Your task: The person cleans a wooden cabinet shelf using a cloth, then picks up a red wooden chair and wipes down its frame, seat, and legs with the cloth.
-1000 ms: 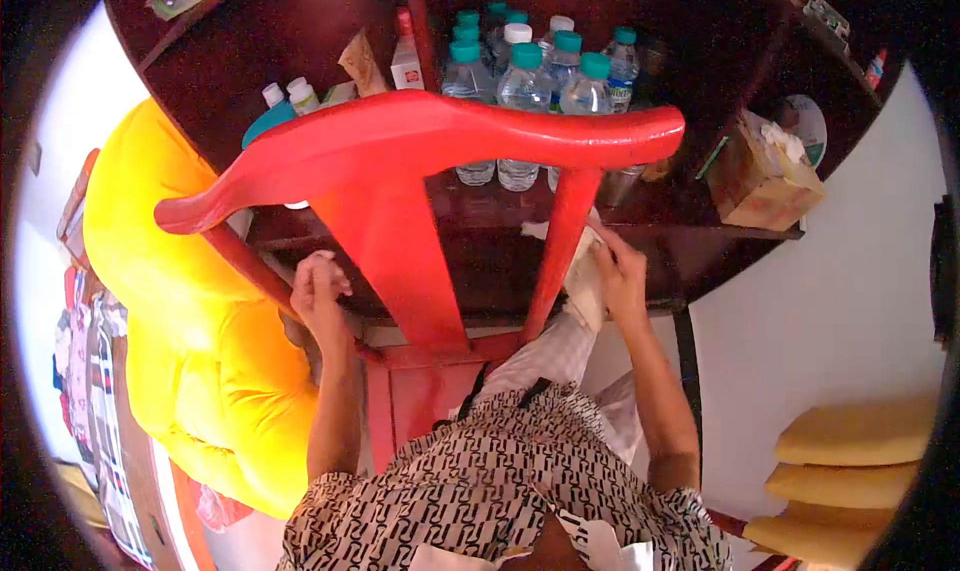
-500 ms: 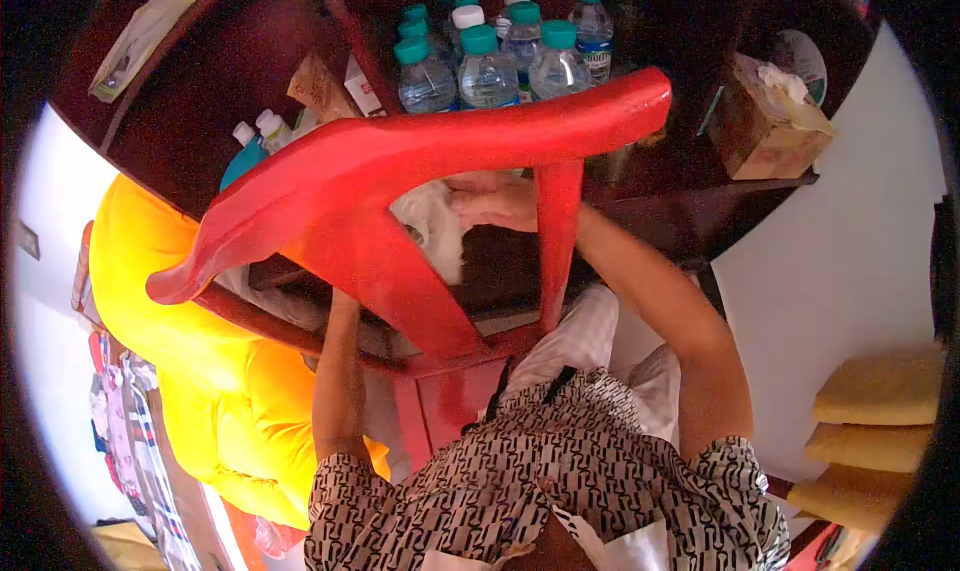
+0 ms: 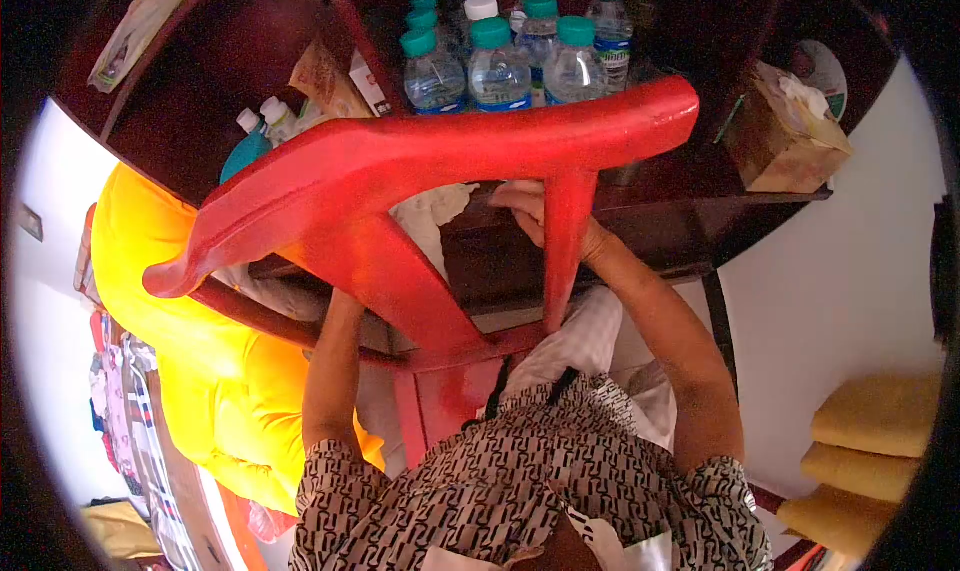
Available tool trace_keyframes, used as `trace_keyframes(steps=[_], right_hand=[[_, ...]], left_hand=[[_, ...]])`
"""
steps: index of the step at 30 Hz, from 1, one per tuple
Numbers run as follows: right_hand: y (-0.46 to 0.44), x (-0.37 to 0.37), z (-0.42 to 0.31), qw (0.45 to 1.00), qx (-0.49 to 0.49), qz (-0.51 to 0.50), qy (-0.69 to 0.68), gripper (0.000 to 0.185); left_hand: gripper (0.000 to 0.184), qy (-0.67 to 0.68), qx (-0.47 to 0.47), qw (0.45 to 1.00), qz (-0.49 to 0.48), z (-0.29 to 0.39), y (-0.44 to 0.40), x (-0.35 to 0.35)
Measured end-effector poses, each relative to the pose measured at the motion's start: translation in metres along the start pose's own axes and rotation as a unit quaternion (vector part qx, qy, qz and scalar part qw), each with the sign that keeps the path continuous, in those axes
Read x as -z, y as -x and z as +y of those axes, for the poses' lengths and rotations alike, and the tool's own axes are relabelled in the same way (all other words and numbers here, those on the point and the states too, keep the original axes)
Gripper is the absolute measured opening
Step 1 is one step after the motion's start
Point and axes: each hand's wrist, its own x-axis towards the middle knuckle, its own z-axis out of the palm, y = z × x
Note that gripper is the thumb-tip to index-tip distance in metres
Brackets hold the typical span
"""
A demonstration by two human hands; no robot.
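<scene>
Reaching behind post (image 3: 568, 239) of red chair (image 3: 440, 151), right hand (image 3: 525, 209) is spreading fingers loosely beside white cloth (image 3: 430, 216), showing past slat (image 3: 385, 271). Left hand is hiding; grip untellable. Knuckles could be bumping post, cloth snagging, since frame is crowding arms.

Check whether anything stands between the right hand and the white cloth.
Nothing visible does: a narrow gap shows between the right hand and the white cloth. The red chair back partly hides both from this view.
</scene>
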Motion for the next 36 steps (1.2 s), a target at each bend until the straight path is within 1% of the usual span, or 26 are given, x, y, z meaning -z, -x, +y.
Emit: trace_keyframes(steps=[1, 4, 7, 10, 13, 16, 18, 20, 21, 23, 25, 27, 28, 29, 30, 31, 34, 36], right_hand=[[0.001, -0.001, 0.000, 0.999, -0.027, -0.009, -0.020, 0.035], [0.004, -0.003, -0.003, 0.998, -0.053, 0.004, -0.035, 0.038], [0.002, 0.000, -0.005, 0.999, -0.037, -0.038, 0.003, 0.040], [0.010, -0.006, 0.004, 0.998, -0.051, -0.026, 0.013, 0.042], [0.015, -0.015, -0.009, 0.992, -0.123, -0.022, 0.036, 0.044], [0.013, -0.018, -0.014, 0.995, -0.062, 0.075, 0.024, 0.024], [0.019, -0.027, 0.006, 0.980, -0.173, 0.073, -0.065, 0.023], [0.012, -0.022, 0.009, 0.983, -0.175, 0.055, -0.023, 0.022], [0.003, -0.014, -0.004, 0.990, -0.119, 0.042, 0.056, 0.021], [-0.011, -0.009, -0.024, 0.995, -0.061, 0.028, 0.079, 0.021], [-0.014, -0.008, -0.031, 0.996, -0.078, 0.031, -0.021, 0.023], [-0.017, -0.007, -0.021, 0.999, -0.045, 0.004, 0.012, 0.026], [-0.017, -0.008, -0.020, 0.999, -0.010, 0.012, 0.040, 0.026], [-0.017, -0.007, -0.020, 0.997, 0.025, 0.023, 0.067, 0.027], [-0.018, -0.006, -0.021, 0.997, 0.022, 0.019, 0.067, 0.026], [-0.018, -0.005, -0.023, 0.997, 0.020, 0.016, 0.067, 0.025], [-0.019, -0.002, -0.026, 0.998, 0.008, 0.010, 0.065, 0.023], [-0.020, -0.001, -0.026, 0.998, 0.007, 0.009, 0.069, 0.022]], left_hand=[[0.041, 0.000, -0.003, 1.000, -0.002, 0.000, -0.003, -0.003], [0.042, -0.001, -0.008, 1.000, -0.008, 0.000, -0.008, -0.012], [0.044, -0.006, -0.002, 1.000, -0.013, -0.002, -0.009, -0.012], [0.045, -0.010, 0.000, 1.000, -0.017, -0.003, -0.015, -0.008], [0.046, -0.011, -0.002, 1.000, -0.018, 0.001, -0.010, -0.001], [0.048, -0.010, 0.000, 1.000, -0.018, 0.002, -0.007, 0.001], [0.048, -0.009, 0.002, 1.000, -0.021, 0.002, -0.005, 0.003], [0.049, -0.008, 0.002, 1.000, -0.020, 0.002, -0.001, 0.005], [0.050, -0.009, 0.001, 1.000, -0.020, 0.002, 0.001, 0.006], [0.051, -0.005, 0.000, 1.000, -0.022, 0.003, 0.003, 0.009], [0.051, 0.006, -0.002, 1.000, -0.028, 0.000, 0.006, 0.011], [0.052, 0.020, -0.004, 0.999, -0.029, -0.002, 0.012, 0.020], [0.053, 0.016, 0.000, 1.000, -0.021, -0.001, 0.020, 0.028], [0.053, -0.041, 0.015, 0.999, 0.004, 0.001, 0.031, 0.038], [0.054, -0.114, 0.037, 0.992, 0.029, 0.009, 0.044, 0.048], [0.057, -0.220, 0.069, 0.971, 0.065, 0.019, 0.059, 0.054], [0.054, -0.196, 0.081, 0.951, 0.223, 0.014, 0.091, 0.056], [0.053, -0.158, 0.098, 0.921, 0.341, 0.004, 0.084, 0.046]])
